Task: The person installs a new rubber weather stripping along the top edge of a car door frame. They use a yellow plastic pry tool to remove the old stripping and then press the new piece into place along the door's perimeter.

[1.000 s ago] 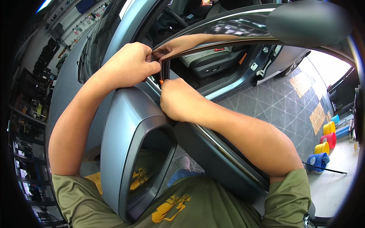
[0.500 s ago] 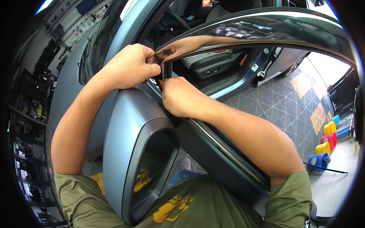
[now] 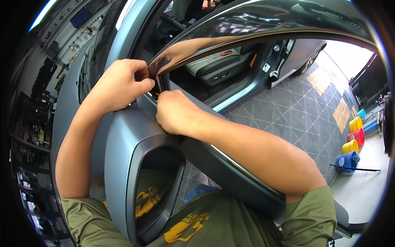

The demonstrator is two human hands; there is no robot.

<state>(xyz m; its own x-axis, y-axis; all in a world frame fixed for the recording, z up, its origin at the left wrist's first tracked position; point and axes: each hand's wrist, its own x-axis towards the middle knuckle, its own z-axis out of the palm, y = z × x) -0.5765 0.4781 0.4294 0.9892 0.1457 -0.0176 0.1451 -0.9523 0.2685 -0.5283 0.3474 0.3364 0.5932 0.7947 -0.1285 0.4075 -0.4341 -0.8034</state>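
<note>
At the front corner of the open car door's window frame (image 3: 263, 35), just above the grey-blue side mirror (image 3: 123, 140), both hands work close together. My left hand (image 3: 125, 84) is closed in a pinch by the corner, its wrist just over the mirror housing. My right hand (image 3: 177, 113) is curled into a fist below the dark upright trim strip (image 3: 163, 81). A small orange tip shows beside its fingers. What either hand grips is hidden behind the fingers. The dark door glass reflects my left hand.
Behind the door the car seat (image 3: 220, 68) carries a red-handled item (image 3: 226, 53). Patterned floor tiles (image 3: 284, 111) spread to the right, where blue, yellow and red buckets (image 3: 345, 161) stand along the wall. Shelving (image 3: 31, 177) lines the far left.
The door, mirror and both hands appear a little farther left in the picture, as the view has shifted. Both hands stay closed at the window corner; their hold looks much the same.
</note>
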